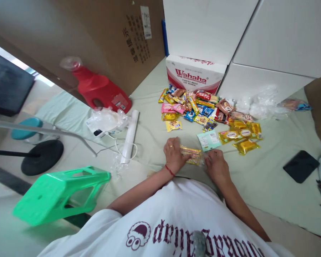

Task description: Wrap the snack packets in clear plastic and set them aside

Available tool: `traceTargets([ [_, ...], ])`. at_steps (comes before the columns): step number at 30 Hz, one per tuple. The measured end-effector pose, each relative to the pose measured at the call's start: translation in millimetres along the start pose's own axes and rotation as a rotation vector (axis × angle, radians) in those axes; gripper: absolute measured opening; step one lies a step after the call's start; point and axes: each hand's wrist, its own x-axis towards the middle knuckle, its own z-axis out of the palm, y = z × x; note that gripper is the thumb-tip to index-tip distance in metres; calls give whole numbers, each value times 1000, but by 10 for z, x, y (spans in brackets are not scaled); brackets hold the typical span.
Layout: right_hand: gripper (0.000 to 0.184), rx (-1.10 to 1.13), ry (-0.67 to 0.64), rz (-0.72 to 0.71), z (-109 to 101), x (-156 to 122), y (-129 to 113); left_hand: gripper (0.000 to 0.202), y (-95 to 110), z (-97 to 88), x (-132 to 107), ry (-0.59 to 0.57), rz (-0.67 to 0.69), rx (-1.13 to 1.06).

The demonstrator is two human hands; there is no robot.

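Both my hands rest on a clear bag of yellow snack packets (192, 155) lying on the pale green sheet (256, 178) in front of me. My left hand (173, 155), with a ring and a red wrist string, has its fingers curled over the bag's left end. At the right end my right hand (216, 163) pinches the bag, fingers closed. Just beyond lies a light green flat packet (209, 140). A heap of several colourful snack packets (192, 107) spreads further out, with yellow packets (243, 137) to its right.
A Wahaha carton (194, 74) and white boxes (278, 43) stand behind the heap. Empty clear bags (256, 103) lie at right, a dark phone (301, 166) at far right. At left are a roll of bags (130, 135), a red stool (101, 89) and a tipped green stool (61, 192).
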Motion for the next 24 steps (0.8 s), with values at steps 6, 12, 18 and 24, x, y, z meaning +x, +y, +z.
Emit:
traceTargets([
  [6,16,175,-226,-40,157,164,-414,58,-44,73,18,-60,-25,-23],
  [12,14,279,-153,-25,337,210,-423,31,-75,-213,111,-315,-177,-462],
  [18,19,431,-131,-11,298,193,-303,21,-264,-303,263,-467,-310,-972],
  [24,23,476,-116,22,309,193,-251,35,-181,-125,212,-471,-442,-1062],
])
